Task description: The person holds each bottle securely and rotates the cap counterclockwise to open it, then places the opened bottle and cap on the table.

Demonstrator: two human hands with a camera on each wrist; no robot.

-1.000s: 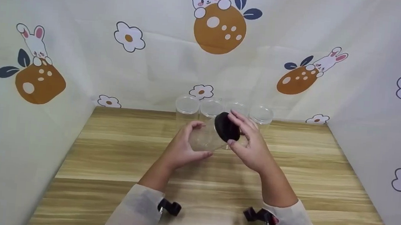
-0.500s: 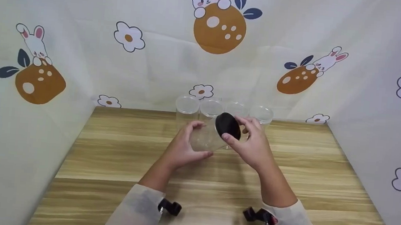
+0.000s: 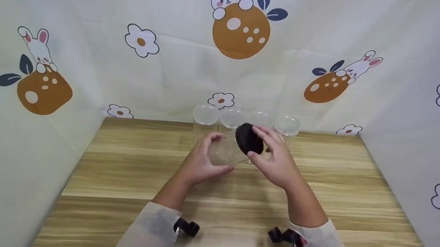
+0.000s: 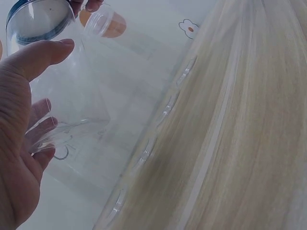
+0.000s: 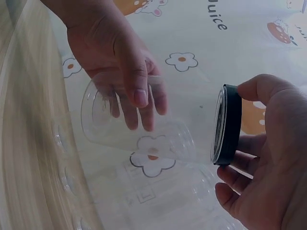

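A clear plastic jar [image 3: 223, 151] is held tilted above the table, its black lid [image 3: 249, 139] facing up and to the right. My left hand [image 3: 200, 162] wraps round the jar's body, thumb on the near side; its other fingers show through the clear wall in the right wrist view. My right hand [image 3: 278, 163] grips the lid by its rim, with the thumb and fingers on opposite edges. Side-on in the right wrist view, the dark lid [image 5: 227, 125] sits on the jar's mouth. Nothing is visible inside the jar.
Several similar clear jars stand in a row at the table's back edge, including a left one [image 3: 206, 116] and a right one [image 3: 286, 126]. Patterned cloth [image 3: 168, 71] encloses the back and sides of the wood-grain table [image 3: 127, 179].
Half a second ago my right thumb lay further over the lid's face; now it is back at the lower rim, with the fingers at the upper rim. The left hand and jar stay put.
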